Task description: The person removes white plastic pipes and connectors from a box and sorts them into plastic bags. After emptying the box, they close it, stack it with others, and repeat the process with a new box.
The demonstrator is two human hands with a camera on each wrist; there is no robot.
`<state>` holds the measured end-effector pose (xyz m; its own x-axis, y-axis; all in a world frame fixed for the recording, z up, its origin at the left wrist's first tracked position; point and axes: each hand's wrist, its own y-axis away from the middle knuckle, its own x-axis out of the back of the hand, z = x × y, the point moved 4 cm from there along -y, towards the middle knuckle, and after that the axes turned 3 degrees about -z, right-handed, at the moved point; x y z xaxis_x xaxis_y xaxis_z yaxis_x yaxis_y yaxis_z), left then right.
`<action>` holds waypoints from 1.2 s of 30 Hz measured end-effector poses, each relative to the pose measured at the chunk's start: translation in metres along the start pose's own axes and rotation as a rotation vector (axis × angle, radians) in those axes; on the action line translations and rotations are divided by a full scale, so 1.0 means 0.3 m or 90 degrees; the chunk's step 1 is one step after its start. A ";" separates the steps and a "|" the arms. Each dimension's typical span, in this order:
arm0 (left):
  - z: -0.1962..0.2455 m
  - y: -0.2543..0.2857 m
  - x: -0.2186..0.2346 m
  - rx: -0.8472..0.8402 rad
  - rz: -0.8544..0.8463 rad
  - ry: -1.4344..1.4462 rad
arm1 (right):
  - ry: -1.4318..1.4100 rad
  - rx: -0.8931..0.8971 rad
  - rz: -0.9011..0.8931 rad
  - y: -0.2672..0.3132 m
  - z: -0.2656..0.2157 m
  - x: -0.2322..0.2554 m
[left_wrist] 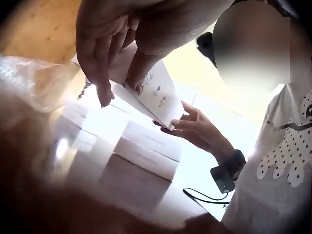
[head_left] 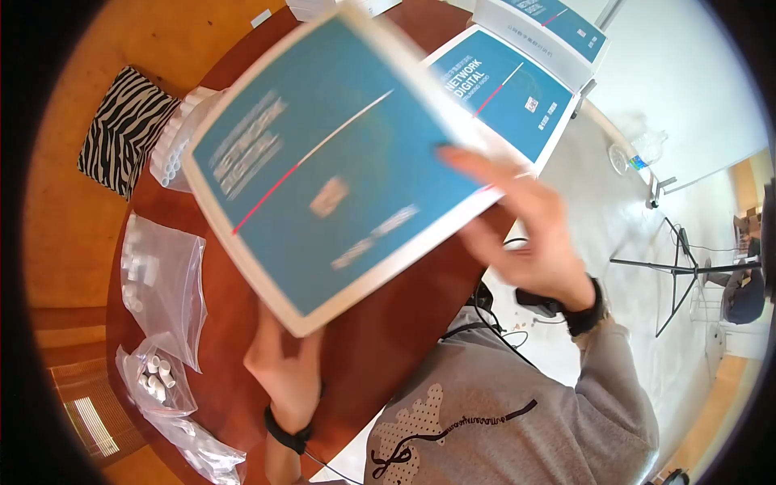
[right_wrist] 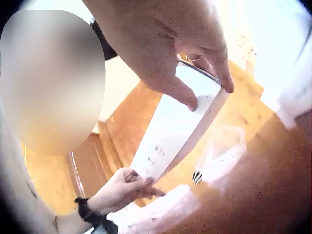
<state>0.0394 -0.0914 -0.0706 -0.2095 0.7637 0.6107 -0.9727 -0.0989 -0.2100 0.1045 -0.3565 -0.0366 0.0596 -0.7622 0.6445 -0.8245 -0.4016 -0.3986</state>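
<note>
Brown table (head_left: pixel 226 323) below; over it, I see the blue-and-white box (head_left: pixel 364 153) held up in the air. The left hand (head_left: pixel 284 370) pinches one end and the right hand (head_left: pixel 533 222) grips the other, I think so that it won't tip.

Worn equipment: grey long-sleeved top (head_left: pixel 517 388) and black wrist fittings.
Front of top: pale, dotted, drip-shaped print (head_left: pixel 432 402), with black script lettering (head_left: pixel 481 431) and curling black line. Left hand (head_left: pixel 284 372): black left wristband (head_left: pixel 288 432), thin cable (head_left: pixel 333 471). Right hand (head_left: pixel 537 226): black right wristband (head_left: pixel 584 309), dark box-shaped module (left_wrist: pixel 223 178).
</note>
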 end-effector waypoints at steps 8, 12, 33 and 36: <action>0.346 -0.118 -0.404 -0.420 -0.265 0.173 | 0.126 -0.093 0.284 0.012 0.254 0.330; 0.385 -0.125 -0.512 -0.443 -0.300 0.121 | 0.250 -0.086 0.306 0.009 0.332 0.359; -0.112 -0.621 -0.364 0.163 -0.168 0.531 | 0.521 -0.081 -0.261 -1.379 0.658 0.391; -0.202 -0.775 -0.390 0.257 -0.212 0.573 | 0.379 -0.328 -0.164 -1.443 0.833 0.313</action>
<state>0.2962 -0.1191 -0.1396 0.0671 0.9687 -0.2392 -0.9635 0.1252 0.2366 0.6077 -0.3813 0.0334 0.0926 -0.2236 0.9703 -0.9890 -0.1338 0.0635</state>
